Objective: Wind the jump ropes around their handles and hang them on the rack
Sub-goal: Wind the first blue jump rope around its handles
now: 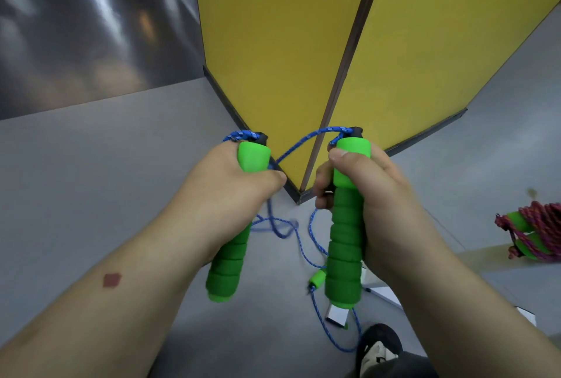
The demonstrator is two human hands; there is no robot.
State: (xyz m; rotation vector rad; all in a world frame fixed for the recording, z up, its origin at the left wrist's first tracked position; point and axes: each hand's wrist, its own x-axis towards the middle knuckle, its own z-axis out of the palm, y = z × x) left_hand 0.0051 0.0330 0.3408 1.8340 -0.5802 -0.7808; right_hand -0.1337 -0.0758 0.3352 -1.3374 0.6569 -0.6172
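Note:
My left hand [230,183] grips one green foam handle [227,268] of a jump rope, and my right hand [373,195] grips the other green handle [346,244]. Both handles stand roughly upright, side by side. The blue rope [306,138] arcs between the two handle tops and hangs in loose loops down to the grey floor between my arms. At the right edge lies a second jump rope [537,235], its pink cord wound around green handles.
A yellow partition [291,53] with a dark base stands right in front, its corner near my hands. A small green piece [317,279] hangs on the blue rope near white metal feet [337,315]. My shoe [378,350] shows at the bottom.

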